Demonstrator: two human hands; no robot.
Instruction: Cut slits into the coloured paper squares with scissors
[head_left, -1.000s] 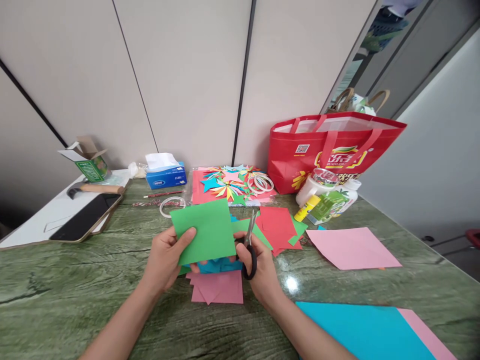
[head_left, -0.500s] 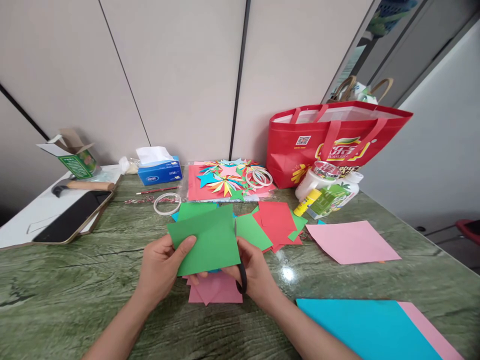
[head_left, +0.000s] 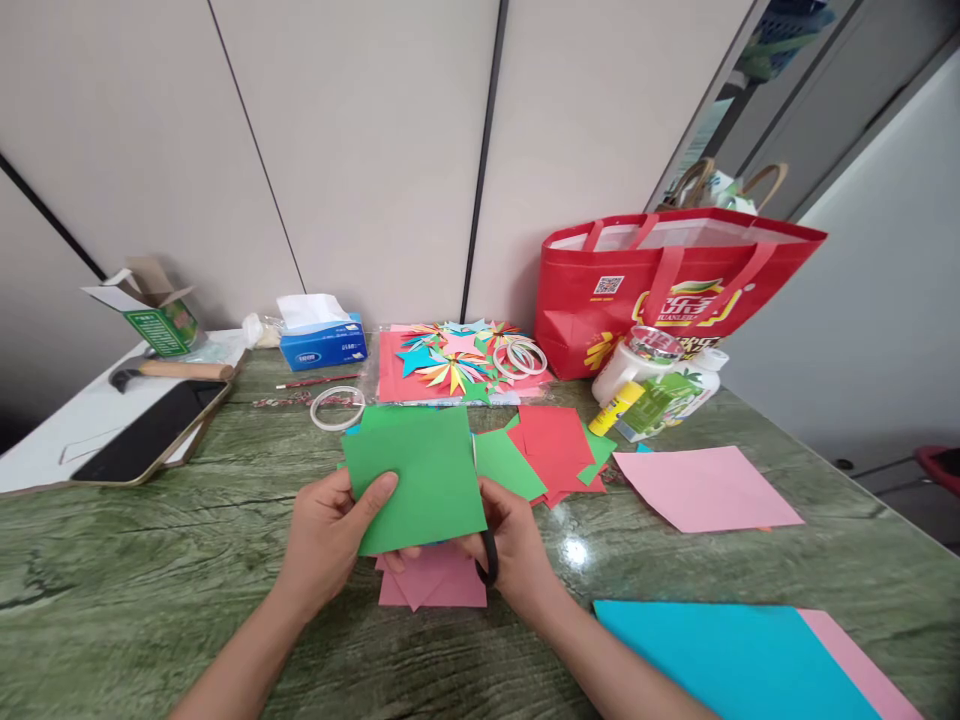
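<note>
My left hand [head_left: 334, 535] pinches a green paper sheet [head_left: 420, 485] by its left side, thumb on top. Along the sheet's right edge, my right hand [head_left: 514, 545] is closed on scissors with a black handle [head_left: 489, 558]; the green paper hides most of their blades. Pink paper pieces [head_left: 431, 585] lie on the table just below the held sheet. Behind it, more green paper [head_left: 506, 462] and red paper [head_left: 555, 440] lie in a loose pile.
Farther back are colourful paper stars [head_left: 454, 370], tape rolls [head_left: 337, 408], a tissue box [head_left: 322, 345] and a red bag [head_left: 592, 300]. A glue stick [head_left: 616, 408] leans by bottles. Blue card [head_left: 720, 655] and pink paper [head_left: 709, 488] lie right; a phone [head_left: 150, 430] and hammer [head_left: 176, 371] left.
The green sheet has turned slightly and shifted a little to the right and down. Both hands keep their hold; the view has moved slightly.
</note>
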